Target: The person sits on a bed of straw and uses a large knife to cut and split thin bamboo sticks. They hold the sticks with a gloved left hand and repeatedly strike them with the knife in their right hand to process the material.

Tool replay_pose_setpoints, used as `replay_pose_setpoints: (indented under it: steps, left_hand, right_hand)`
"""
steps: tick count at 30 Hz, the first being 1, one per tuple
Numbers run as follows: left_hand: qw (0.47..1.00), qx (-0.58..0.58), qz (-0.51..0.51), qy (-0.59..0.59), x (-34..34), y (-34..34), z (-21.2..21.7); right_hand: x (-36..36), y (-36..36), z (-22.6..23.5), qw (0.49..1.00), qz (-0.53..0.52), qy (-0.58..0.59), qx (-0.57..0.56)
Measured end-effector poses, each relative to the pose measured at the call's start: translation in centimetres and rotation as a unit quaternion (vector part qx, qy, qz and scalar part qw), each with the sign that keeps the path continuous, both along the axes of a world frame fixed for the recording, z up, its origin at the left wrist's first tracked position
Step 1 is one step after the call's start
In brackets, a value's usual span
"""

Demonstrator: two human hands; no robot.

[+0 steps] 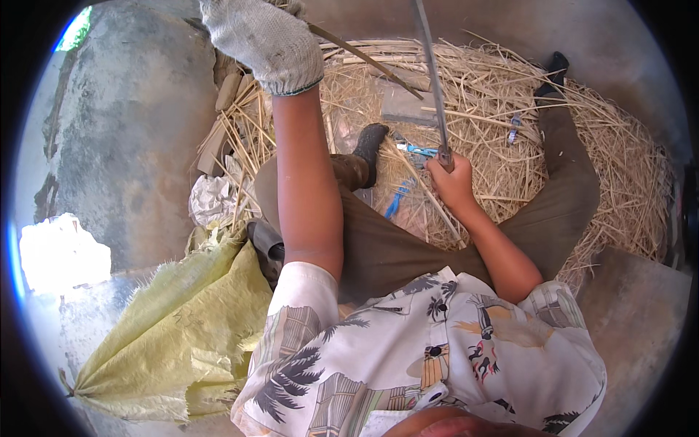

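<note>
there, long blade [431, 80] over straw [604, 167]

Bright daylight fills the picture. A white glare burns at the left. The round edges go dark and bent.

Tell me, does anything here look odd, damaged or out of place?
Only the left hand wears a glove; the right hand, bare, grips a long blade. Split strips lie scattered in a loose heap around the legs, with a blue tool half buried in them. The yellow sack is crumpled, its edge frayed.
</note>
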State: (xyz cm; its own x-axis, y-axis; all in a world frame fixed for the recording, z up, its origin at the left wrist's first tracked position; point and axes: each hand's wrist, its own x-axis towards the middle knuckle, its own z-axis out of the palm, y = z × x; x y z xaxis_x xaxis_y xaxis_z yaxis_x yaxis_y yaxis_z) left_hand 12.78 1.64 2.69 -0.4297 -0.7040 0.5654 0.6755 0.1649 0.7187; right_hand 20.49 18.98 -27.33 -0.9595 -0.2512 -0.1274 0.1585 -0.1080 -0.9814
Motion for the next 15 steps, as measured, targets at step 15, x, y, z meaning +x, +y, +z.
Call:
replay_pose_setpoints:
  steps: [15]
  left_hand:
    - [0.998,-0.044,-0.033,0.042,1.3,4.6,0.8]
  right_hand:
    - [-0.1,0.1,0.2,0.964,0.089,-0.245,0.043]
